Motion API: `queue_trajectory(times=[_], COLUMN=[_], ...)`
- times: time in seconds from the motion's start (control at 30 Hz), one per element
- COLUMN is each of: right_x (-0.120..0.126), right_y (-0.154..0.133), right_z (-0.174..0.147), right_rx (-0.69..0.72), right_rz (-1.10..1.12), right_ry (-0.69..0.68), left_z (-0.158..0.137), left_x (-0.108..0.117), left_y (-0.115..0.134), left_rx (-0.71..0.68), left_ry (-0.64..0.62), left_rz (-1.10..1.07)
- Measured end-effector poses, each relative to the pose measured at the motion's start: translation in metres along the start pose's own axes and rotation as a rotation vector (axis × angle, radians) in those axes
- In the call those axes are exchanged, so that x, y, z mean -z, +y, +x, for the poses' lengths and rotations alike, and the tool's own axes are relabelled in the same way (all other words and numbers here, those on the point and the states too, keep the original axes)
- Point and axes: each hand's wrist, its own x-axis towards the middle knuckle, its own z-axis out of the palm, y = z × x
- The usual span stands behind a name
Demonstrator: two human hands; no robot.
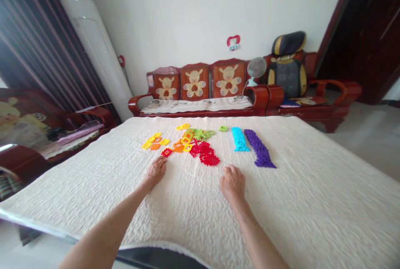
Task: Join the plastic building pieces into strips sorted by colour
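Note:
My left hand (156, 172) is low over the quilted cloth, its fingers drawn together at the near edge of a small red toothed-edge plastic piece (166, 152). My right hand (233, 181) rests on the cloth with curled fingers; nothing shows in them. Ahead of it lies a pile of red pieces (208, 155). Orange pieces (179, 146), yellow pieces (152, 140) and green pieces (201, 134) are scattered to the left and behind. To the right, a light blue row of pieces (239, 139) and a longer purple row (258, 148) lie side by side.
The cream quilted cloth (312, 185) covers the table, whose near edge is below my forearms. Behind it stands a wooden sofa (195, 83) with bear-patterned cushions. A small fan (256, 69) and a chair with a massage pad (287, 75) are at the right.

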Motion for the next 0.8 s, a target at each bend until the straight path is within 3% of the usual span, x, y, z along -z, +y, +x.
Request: queue_trajectory(times=[0.3, 0.5, 0.8], right_x=[-0.009, -0.009, 0.01], right_y=[0.002, -0.001, -0.01], right_z=[0.0, -0.002, -0.002], right_rx=[0.013, 0.0, -0.049], right_rz=[-0.015, -0.018, -0.038], right_ry=[-0.016, -0.023, -0.134], left_z=[-0.002, -0.001, -0.001], left_x=[-0.011, -0.007, -0.012], left_y=[-0.017, -0.016, -0.023], left_rx=[0.005, -0.008, -0.015], left_ry=[0.043, -0.003, 0.009], left_rz=[0.016, 0.014, 0.041])
